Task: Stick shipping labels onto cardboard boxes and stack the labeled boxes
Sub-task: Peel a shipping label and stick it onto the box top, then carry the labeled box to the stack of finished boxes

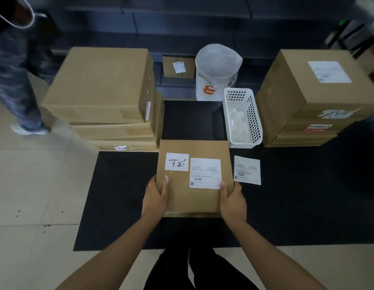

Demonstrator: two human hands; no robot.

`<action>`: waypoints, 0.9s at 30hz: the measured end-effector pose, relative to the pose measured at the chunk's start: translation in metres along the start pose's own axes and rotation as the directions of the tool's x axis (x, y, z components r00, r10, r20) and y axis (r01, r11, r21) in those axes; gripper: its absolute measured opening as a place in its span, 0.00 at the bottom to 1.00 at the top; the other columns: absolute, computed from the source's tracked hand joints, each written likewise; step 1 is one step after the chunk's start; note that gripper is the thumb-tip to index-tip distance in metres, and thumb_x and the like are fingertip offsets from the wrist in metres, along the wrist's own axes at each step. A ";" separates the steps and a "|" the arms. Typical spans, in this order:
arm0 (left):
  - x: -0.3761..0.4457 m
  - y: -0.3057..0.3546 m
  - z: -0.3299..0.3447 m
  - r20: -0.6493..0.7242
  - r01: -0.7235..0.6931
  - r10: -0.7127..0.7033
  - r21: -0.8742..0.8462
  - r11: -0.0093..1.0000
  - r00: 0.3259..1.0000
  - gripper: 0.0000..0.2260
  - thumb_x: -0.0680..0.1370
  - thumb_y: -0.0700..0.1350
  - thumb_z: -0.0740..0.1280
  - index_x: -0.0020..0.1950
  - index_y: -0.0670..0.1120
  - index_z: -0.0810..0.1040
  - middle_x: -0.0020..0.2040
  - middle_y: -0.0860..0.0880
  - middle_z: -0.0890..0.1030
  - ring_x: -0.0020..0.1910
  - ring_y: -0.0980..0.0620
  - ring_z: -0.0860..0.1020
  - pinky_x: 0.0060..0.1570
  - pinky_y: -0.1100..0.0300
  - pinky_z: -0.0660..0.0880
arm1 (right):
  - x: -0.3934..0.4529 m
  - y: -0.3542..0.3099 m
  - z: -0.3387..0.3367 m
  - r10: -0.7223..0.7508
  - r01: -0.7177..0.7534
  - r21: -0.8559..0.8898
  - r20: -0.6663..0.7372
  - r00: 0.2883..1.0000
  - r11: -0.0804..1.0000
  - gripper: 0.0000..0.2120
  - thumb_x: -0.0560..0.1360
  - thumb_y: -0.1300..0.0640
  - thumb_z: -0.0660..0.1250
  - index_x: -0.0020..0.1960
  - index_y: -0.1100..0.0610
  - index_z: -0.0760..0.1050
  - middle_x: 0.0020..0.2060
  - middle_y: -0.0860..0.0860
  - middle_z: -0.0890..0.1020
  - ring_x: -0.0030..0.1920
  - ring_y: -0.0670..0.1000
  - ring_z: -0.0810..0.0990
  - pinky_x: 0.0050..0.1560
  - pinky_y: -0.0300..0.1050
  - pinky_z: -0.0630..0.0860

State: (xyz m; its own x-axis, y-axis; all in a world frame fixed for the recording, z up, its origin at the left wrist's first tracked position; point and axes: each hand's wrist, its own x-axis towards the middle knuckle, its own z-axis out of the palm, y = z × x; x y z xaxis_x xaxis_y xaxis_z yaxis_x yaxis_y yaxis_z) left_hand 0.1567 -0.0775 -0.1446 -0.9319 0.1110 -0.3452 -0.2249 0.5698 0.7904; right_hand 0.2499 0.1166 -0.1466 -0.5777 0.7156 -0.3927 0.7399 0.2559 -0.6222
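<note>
Bottom edge cuts off both forearms, and the person's dark trousers only peek in between them. The fingers are mostly hidden: the left hand [155,195] grips the near-left corner of the flat cardboard box [194,181], thumb on top, the rest curled under out of sight. The right hand [232,198] does the same on the near-right corner, thumb tip resting on the bottom edge of the shipping label [205,173] stuck to the lid. Label print is too small to read. Beside it sits a white handwritten sticker [176,161].

The box is over a black mat [119,195], can't tell if it's resting or lifted. A loose label sheet [247,170] lies just right of it on the mat.

Further back: a white basket [242,118], a stack of unlabeled boxes [102,95] on the left, a stack with a labeled box on top [313,95] on the right, and a white bag [217,72]. Far left, someone's blurry legs [18,80].
</note>
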 end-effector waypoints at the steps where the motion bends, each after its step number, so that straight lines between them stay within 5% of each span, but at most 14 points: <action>1: -0.001 0.001 0.000 -0.004 -0.010 0.010 0.005 1.000 1.000 0.27 0.77 0.65 0.56 0.67 0.48 0.69 0.58 0.54 0.73 0.54 0.54 0.75 0.50 0.57 0.72 | -0.002 0.000 -0.002 -0.004 0.004 0.008 -0.006 1.000 1.000 0.31 0.78 0.36 0.54 0.73 0.55 0.59 0.62 0.56 0.76 0.59 0.58 0.77 0.57 0.55 0.75; 10: -0.046 0.028 0.031 -0.115 -0.039 0.039 0.007 0.999 0.993 0.26 0.77 0.63 0.57 0.68 0.48 0.69 0.57 0.55 0.73 0.54 0.53 0.74 0.52 0.55 0.74 | -0.002 0.028 -0.050 -0.086 0.086 0.036 -0.001 0.996 0.996 0.29 0.79 0.39 0.54 0.73 0.56 0.60 0.61 0.56 0.77 0.58 0.57 0.77 0.53 0.51 0.75; 16: -0.110 0.065 0.110 -0.175 -0.055 0.053 -0.005 0.998 0.983 0.24 0.78 0.62 0.58 0.66 0.48 0.70 0.55 0.55 0.73 0.52 0.54 0.74 0.51 0.55 0.72 | 0.012 0.090 -0.133 -0.114 0.114 0.011 0.008 0.993 0.993 0.29 0.80 0.39 0.53 0.74 0.56 0.59 0.62 0.56 0.76 0.60 0.58 0.76 0.53 0.49 0.72; 27: -0.183 0.141 0.247 -0.069 -0.109 0.107 -0.020 0.994 0.992 0.24 0.78 0.62 0.58 0.66 0.48 0.71 0.55 0.52 0.76 0.51 0.51 0.76 0.51 0.53 0.74 | 0.038 0.190 -0.277 -0.032 0.033 0.003 -0.112 0.993 0.999 0.28 0.79 0.38 0.53 0.71 0.57 0.63 0.60 0.57 0.78 0.57 0.59 0.77 0.51 0.50 0.73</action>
State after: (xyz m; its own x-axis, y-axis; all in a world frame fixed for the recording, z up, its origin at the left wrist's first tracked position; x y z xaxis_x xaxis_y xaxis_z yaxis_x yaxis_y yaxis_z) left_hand 0.3655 0.1835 -0.0947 -0.9680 0.1155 -0.2229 -0.1275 0.5383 0.8330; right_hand 0.4644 0.3725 -0.0917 -0.5586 0.7756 -0.2939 0.7197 0.2771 -0.6366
